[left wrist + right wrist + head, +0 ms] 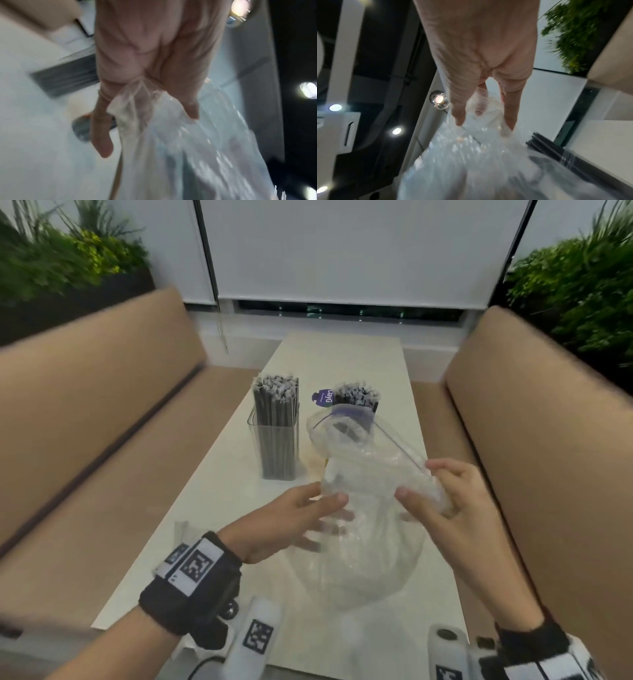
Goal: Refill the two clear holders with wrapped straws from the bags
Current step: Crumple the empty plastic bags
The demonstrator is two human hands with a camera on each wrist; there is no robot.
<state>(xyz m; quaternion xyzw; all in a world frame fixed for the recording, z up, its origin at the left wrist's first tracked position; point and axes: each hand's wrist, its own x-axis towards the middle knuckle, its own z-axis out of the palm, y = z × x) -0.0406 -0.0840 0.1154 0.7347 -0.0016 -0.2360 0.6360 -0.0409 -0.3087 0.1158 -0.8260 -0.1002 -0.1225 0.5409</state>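
Note:
Two clear holders stand on the white table (212, 491), both packed with dark wrapped straws: the left holder (275, 440) in plain sight, the right holder (358, 397) half hidden behind a bag. Both my hands hold that crumpled clear plastic bag (370, 542) above the table's middle. My left hand (337, 513) grips its left side, thumb on top and fingers showing through the plastic. My right hand (416, 484) pinches its upper right edge. The wrist views show the bag (197, 155) bunched in my left hand (147, 132) and the bag (471, 169) under my right hand (485, 121). I see no straws inside.
Tan bench seats (102, 422) flank the table on both sides, with planters behind them. A purple label (323, 398) lies beside the right holder. A scrap of clear plastic (185, 529) rests near the table's left edge. White marker-tagged devices (255, 635) sit at the near edge.

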